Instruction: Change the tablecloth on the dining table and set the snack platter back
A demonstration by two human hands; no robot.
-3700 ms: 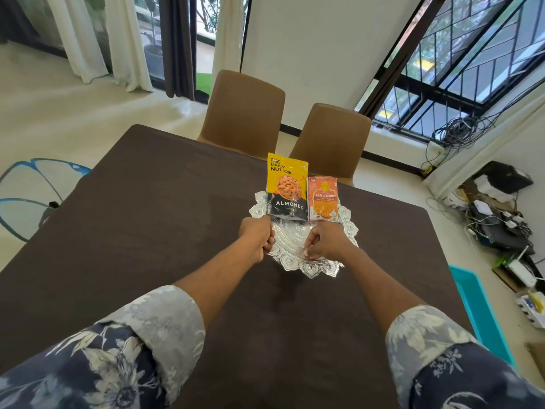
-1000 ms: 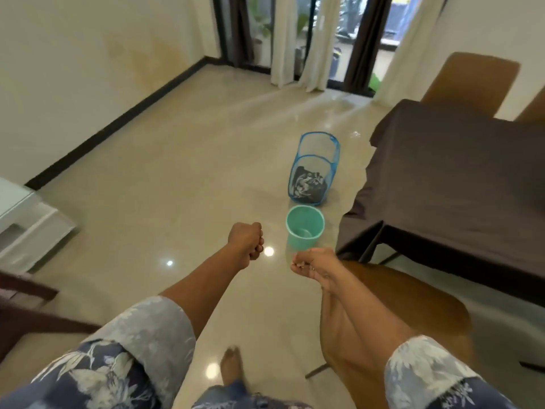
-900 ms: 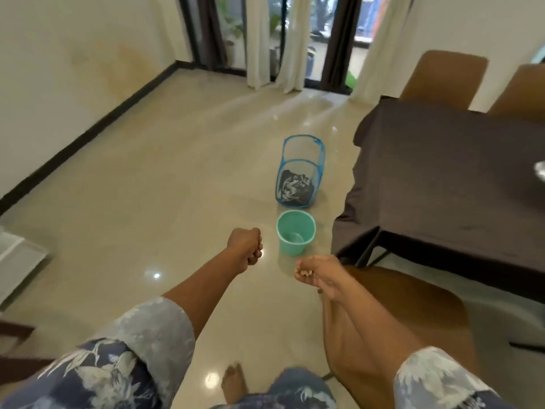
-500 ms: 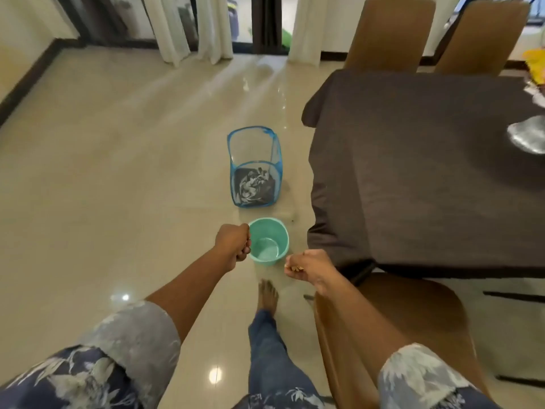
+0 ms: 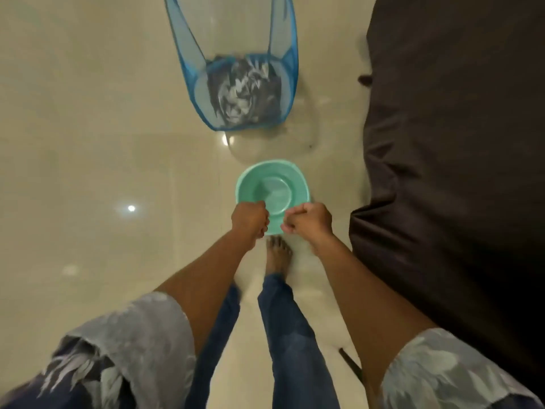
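I look straight down at the floor. My left hand (image 5: 249, 221) and my right hand (image 5: 309, 221) are both curled into fists, close together over the near rim of a round green basin (image 5: 253, 180). Nothing shows in either fist. The dark brown tablecloth (image 5: 457, 143) hangs over the table along the right side. A patterned dark cloth (image 5: 244, 93) lies crumpled in a blue mesh hamper (image 5: 188, 54) beyond the basin. The snack platter is out of view.
Glossy beige floor tiles spread to the left. My bare foot (image 5: 278, 253) stands just behind the basin. A thin dark chair leg (image 5: 351, 364) shows near the tablecloth's lower edge.
I turned away from the platter on the table, walked towards the basin and hamper, and tilted my head down. Both fists now hover over the basin's near rim, closer together.
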